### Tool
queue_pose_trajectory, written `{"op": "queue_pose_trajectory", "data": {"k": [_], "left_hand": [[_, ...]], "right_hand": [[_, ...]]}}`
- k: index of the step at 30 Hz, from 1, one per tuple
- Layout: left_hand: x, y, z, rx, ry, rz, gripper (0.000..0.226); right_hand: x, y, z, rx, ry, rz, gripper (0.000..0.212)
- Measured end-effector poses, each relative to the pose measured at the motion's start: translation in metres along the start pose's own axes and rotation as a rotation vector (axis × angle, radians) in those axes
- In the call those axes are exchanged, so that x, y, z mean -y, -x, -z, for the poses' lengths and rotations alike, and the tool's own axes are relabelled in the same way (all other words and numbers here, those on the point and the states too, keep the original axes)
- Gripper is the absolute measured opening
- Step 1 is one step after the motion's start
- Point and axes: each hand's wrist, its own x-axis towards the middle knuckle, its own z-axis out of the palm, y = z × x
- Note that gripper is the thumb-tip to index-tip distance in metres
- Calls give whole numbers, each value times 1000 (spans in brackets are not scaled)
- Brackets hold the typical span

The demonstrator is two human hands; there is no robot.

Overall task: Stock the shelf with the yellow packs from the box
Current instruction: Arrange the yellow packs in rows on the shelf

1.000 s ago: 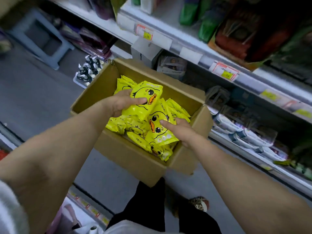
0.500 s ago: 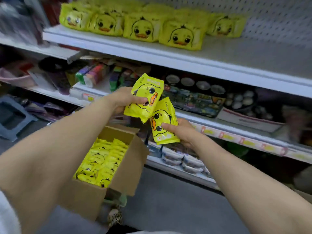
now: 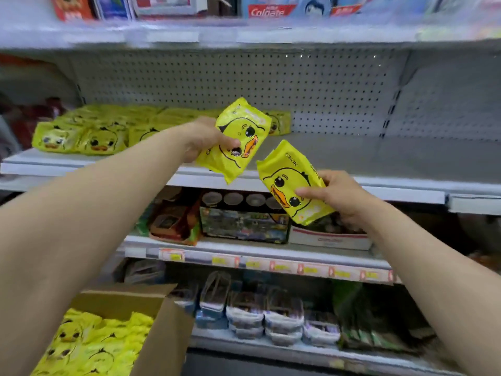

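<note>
Both arms bare, raised forward, extended.
Item 1: left forearm (image 3: 95,207) enters from lower left, runs up and right. Attached left hand (image 3: 202,138) is higher of the two; grips upper pack (image 3: 238,137) at its left edge, thumb across front face, fingers hidden behind.
Item 2: right forearm (image 3: 433,267) enters from lower right, runs up and left. Attached right hand (image 3: 343,196) sits lower; pinches lower pack (image 3: 287,183) at its right edge, thumb on front face, fingers behind.
Hands apart, not touching.
</note>
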Motion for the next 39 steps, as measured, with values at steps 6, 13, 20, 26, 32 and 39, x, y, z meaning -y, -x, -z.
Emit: {"op": "queue_pose_trajectory", "data": {"k": [6, 13, 20, 26, 32, 39], "left_hand": [[-34, -78, -11, 2, -190, -40, 45], [-51, -178, -28, 141, -626, -186, 54], [-50, -264, -40, 186, -788, -257, 55], [-37, -323, -43, 218, -969, -308, 57], [-23, -368, -43, 262, -1096, -294, 90], [-15, -386, -40, 275, -1082, -362, 93]], "right_hand": [[15, -28, 45, -45, 62, 100, 23], [16, -87, 85, -113, 243, 66, 25], [6, -142, 102, -231, 418, 56, 32], [4, -181, 115, -212, 460, 21, 36], [-3, -205, 121, -214, 419, -3, 42], [-7, -233, 128, -207, 469, -55, 53]]}}
